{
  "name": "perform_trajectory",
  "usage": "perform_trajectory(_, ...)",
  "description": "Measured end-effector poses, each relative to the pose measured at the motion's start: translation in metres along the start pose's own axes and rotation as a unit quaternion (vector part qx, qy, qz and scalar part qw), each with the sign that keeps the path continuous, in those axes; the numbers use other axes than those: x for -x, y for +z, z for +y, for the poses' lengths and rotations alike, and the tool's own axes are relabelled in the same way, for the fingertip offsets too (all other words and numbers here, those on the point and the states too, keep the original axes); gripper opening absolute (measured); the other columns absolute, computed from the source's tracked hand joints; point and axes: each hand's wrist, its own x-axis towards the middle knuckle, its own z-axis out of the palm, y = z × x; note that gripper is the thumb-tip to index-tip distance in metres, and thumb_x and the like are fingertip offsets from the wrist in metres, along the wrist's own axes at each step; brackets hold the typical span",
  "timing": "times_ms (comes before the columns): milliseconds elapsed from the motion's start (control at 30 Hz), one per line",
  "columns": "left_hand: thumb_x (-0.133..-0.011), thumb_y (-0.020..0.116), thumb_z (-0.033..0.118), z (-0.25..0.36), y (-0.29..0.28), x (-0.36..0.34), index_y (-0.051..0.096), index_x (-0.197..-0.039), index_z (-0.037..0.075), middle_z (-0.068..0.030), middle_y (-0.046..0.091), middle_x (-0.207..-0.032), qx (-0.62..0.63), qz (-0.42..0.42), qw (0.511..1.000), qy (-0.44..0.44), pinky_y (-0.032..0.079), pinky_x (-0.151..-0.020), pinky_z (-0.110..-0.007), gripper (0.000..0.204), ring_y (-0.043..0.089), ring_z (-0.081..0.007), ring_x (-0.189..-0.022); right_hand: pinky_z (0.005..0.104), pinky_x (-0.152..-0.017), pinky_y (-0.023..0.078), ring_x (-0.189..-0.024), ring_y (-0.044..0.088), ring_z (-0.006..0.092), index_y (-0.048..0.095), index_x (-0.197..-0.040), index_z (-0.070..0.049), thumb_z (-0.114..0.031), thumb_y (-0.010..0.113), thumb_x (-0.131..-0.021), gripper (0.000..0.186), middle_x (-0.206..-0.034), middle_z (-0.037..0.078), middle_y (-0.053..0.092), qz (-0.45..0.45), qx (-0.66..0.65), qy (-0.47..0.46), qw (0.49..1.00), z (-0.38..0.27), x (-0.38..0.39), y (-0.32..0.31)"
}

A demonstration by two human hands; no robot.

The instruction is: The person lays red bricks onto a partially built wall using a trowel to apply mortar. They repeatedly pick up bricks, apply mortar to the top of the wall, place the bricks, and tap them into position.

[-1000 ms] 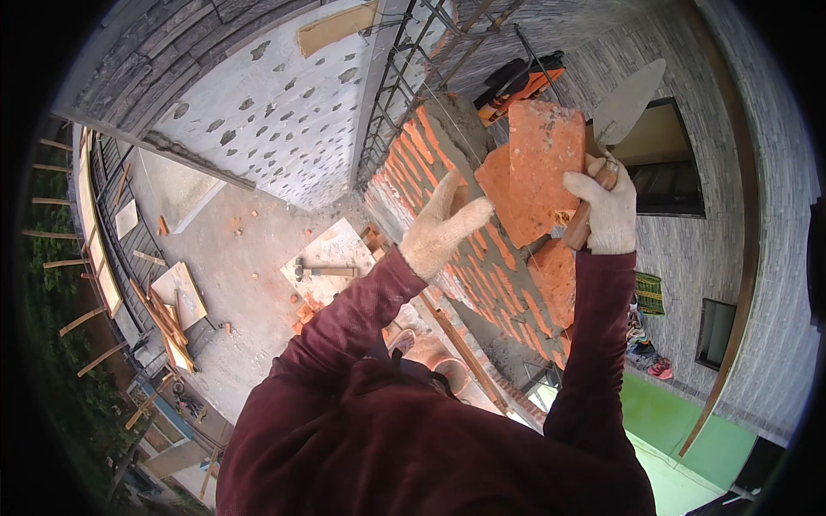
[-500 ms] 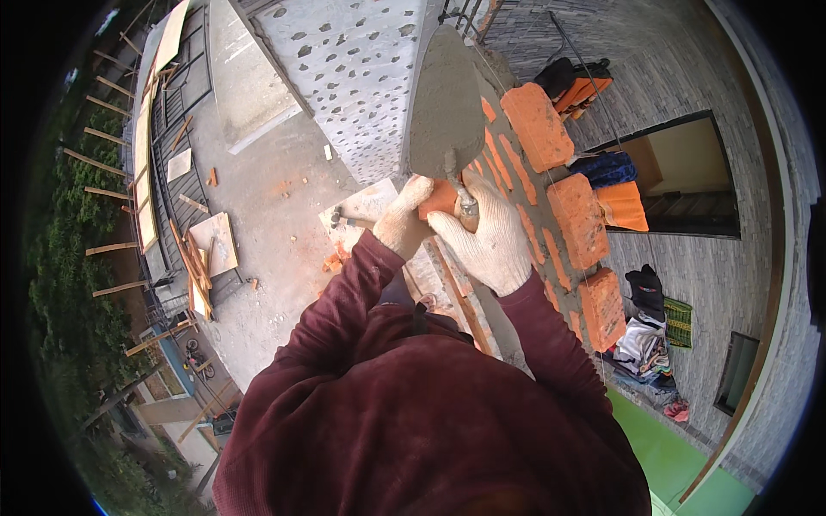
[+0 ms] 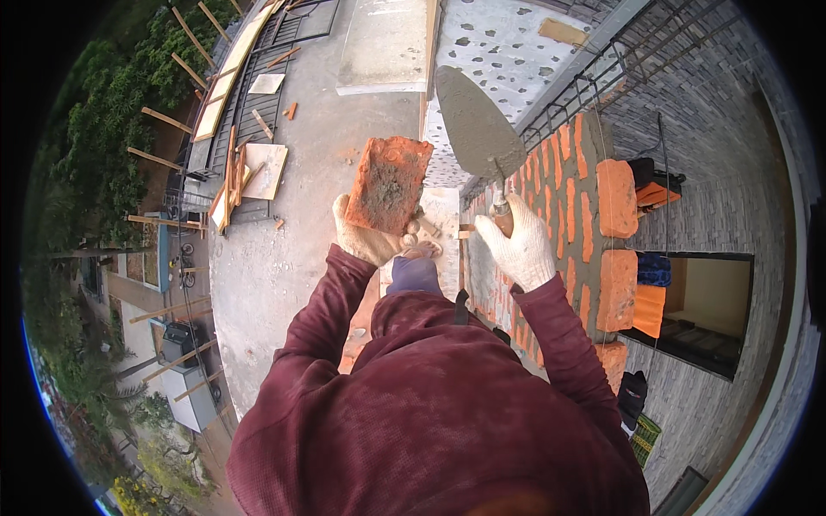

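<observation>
My gloved left hand (image 3: 368, 239) grips an orange brick (image 3: 394, 168) from below. Its broad face is toward me, with a grey smear of mortar across the middle. To the right, my gloved right hand (image 3: 520, 244) is closed round the handle of a trowel (image 3: 477, 125). The trowel's wide blade points away from me and is coated in grey mortar. Just beyond that hand stands a brick wall (image 3: 566, 211) with mortar joints. Several whole bricks (image 3: 616, 291) sit spaced along its top, beside a taut string.
Steel reinforcing bars (image 3: 594, 90) stick out past the wall's far end, near a pitted white surface (image 3: 503, 52). Loose boards (image 3: 265, 168) lie on the concrete floor (image 3: 292, 215) at left, near the roof edge. A dark window opening (image 3: 710, 314) is beyond the wall.
My hands have moved apart. The brick, mostly hidden before, is now held up at left, with its mortar-smeared face showing. My view has turned, bringing more of the wall's face into sight.
</observation>
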Motion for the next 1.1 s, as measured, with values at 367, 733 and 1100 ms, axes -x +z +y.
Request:
perform_trajectory(367, -0.07, 0.082, 0.029, 0.06, -0.056, 0.091, 0.043, -0.153, 0.001, -0.0214, 0.057, -0.146, -0.201, 0.126, 0.949, 0.206, 0.047, -0.11, -0.058, 0.095, 0.057, -0.0424, -0.131, 0.0474, -0.063, 0.056, -0.079, 0.072, 0.0427, 0.059, -0.106, -0.008, -0.022, 0.077, -0.089, 0.028, -0.082, 0.022, 0.069, -0.063, -0.124, -0.158, 0.978, -0.062, -0.064, 0.046)
perform_trajectory(733, -0.068, 0.083, 0.035, 0.052, -0.039, 0.159, 0.043, -0.154, 0.007, -0.0207, 0.058, -0.141, -0.217, 0.193, 0.915, 0.28, 0.051, -0.101, -0.062, 0.099, 0.061, -0.0406, -0.125, 0.0455, -0.068, 0.057, -0.073, 0.071, 0.0376, 0.057, -0.114, -0.001, -0.015, 0.073, -0.091, 0.032, -0.088, 0.02, 0.069, -0.16, -0.127, -0.268, 0.941, -0.105, -0.106, 0.102)
perform_trajectory(1100, -0.07, 0.078, 0.047, 0.026, -0.036, 0.189, 0.043, -0.155, 0.012, -0.0174, 0.055, -0.146, -0.176, 0.229, 0.892, 0.348, 0.05, -0.102, -0.059, 0.098, 0.058, -0.0382, -0.128, 0.0515, -0.087, 0.054, -0.1, 0.067, 0.0462, 0.059, -0.112, -0.002, -0.023, 0.068, -0.085, 0.035, -0.099, 0.027, 0.068, -0.361, 0.019, -0.254, 0.897, -0.103, -0.103, 0.181)
